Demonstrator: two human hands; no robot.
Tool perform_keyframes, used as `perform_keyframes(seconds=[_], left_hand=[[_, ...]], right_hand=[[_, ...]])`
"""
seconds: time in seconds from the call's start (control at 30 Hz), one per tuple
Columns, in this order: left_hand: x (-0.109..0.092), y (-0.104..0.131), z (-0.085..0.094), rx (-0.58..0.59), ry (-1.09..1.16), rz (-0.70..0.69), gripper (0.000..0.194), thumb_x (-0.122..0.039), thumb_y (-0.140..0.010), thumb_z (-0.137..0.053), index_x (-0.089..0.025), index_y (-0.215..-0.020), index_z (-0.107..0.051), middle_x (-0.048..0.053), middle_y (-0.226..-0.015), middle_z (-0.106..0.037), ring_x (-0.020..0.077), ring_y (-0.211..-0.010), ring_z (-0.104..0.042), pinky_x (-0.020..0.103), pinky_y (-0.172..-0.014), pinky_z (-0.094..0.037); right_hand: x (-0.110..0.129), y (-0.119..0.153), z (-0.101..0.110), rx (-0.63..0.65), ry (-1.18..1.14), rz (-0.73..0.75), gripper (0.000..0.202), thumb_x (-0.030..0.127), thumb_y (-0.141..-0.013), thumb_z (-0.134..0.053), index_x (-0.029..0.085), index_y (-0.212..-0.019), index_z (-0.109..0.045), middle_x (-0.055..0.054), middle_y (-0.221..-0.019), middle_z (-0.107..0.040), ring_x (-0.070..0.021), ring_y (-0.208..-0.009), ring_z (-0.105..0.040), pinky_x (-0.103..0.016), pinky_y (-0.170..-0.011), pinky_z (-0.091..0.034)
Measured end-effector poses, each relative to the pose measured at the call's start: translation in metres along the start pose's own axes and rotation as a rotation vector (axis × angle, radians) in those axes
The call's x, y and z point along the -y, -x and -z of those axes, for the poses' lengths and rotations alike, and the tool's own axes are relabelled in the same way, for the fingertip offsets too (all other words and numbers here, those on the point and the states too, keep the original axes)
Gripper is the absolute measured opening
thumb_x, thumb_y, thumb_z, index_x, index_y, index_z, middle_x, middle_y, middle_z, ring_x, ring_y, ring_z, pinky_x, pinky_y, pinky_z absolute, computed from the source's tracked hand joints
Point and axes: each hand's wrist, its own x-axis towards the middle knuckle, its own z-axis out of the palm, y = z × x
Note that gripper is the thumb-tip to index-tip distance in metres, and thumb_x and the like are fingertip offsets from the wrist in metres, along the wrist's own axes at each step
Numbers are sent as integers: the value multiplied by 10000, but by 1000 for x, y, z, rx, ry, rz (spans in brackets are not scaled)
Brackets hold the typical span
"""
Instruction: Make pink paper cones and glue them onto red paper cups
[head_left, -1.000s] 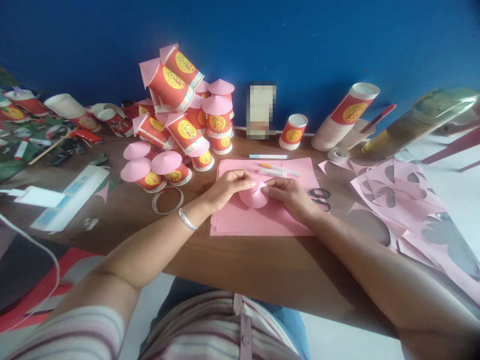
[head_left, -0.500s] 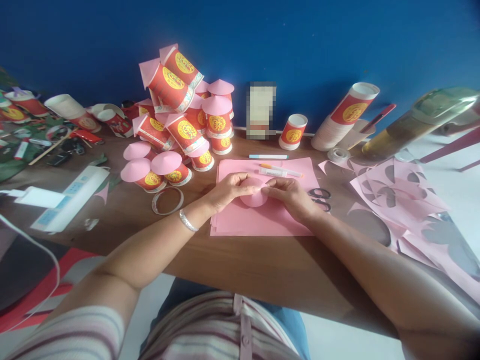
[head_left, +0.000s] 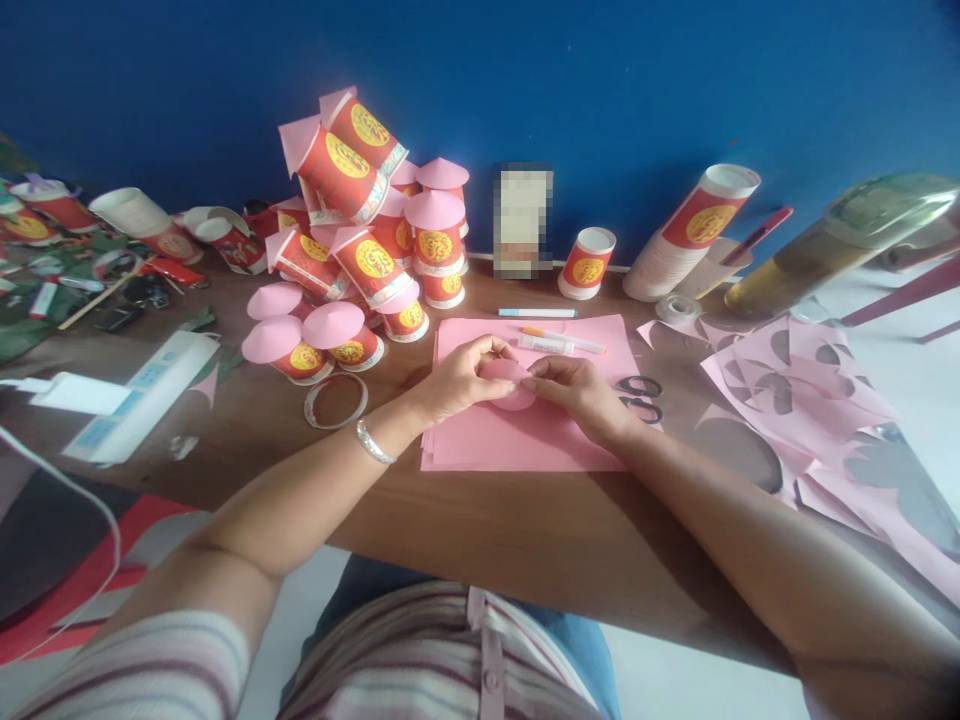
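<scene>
A small round piece of pink paper (head_left: 513, 398) is held between both hands above a stack of pink sheets (head_left: 525, 450). My left hand (head_left: 466, 380) pinches its left side between thumb and fingers. From the right, my right hand (head_left: 576, 390) grips the piece's edge with thumb and forefinger. The fingertips of both hands nearly meet over it. Behind them a glue pen (head_left: 546, 345) and an orange marker (head_left: 589, 346) lie on the sheets. Black-handled scissors (head_left: 639, 398) are partly hidden beside my right hand.
Red cups with pink cone tops (head_left: 435, 240) are piled at the back left. A tape roll (head_left: 335, 401) and a power strip (head_left: 142, 395) lie left. To the right are a leaning cup stack (head_left: 675, 250), a bottle (head_left: 810, 250) and pink paper scraps (head_left: 795, 375).
My left fingers have shifted and lifted slightly from the upper edge of the pink piece, with the thumb still on it. The piece sits a little differently between the hands.
</scene>
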Motion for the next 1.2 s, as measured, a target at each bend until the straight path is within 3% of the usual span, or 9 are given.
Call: perform_keyframes(seconds=[0.3,0.5,0.73,1.07,1.2], left_hand=[[-2,1,1,35,58,66,402,-321,-729,-789,-179,-1055,-602,34,-995,-617,168,-890,-560,318,-805,-434],[-4,0,1,-27,212,77,340,-375,-739,-742,-180,-995,-631,19,-982,-609,171,-909,-538,307,-825,-397],[2,-3,2,-106,284,9,314,-338,-712,-807,-179,-919,-633,8,-921,-619,151,-844,-549,283,-777,-404],[-2,-1,0,-105,255,-24,310,-360,-748,-824,-179,-922,-642,15,-915,-627,144,-832,-569,275,-763,-439],[-2,-1,-3,-97,270,-25,344,-365,-742,-834,-174,-941,-629,14,-909,-622,137,-839,-567,268,-771,-448]], right_hand=[[5,0,-1,-13,17,-17,416,573,-679,-831,177,-713,-708,-3,-694,-614,-134,-666,-465,-312,-649,-346],[3,1,4,-43,5,-54,418,566,-728,-796,173,-693,-658,22,-657,-534,-114,-632,-392,-296,-610,-264],[-2,-1,6,-44,-74,-29,386,532,-734,-806,182,-682,-651,35,-649,-513,-114,-633,-378,-299,-632,-280],[-1,0,3,45,-122,-25,344,469,-710,-854,178,-755,-677,15,-742,-598,-133,-718,-470,-297,-688,-342],[3,0,0,31,-75,-42,390,507,-687,-853,181,-703,-639,30,-688,-545,-130,-695,-441,-305,-684,-326]])
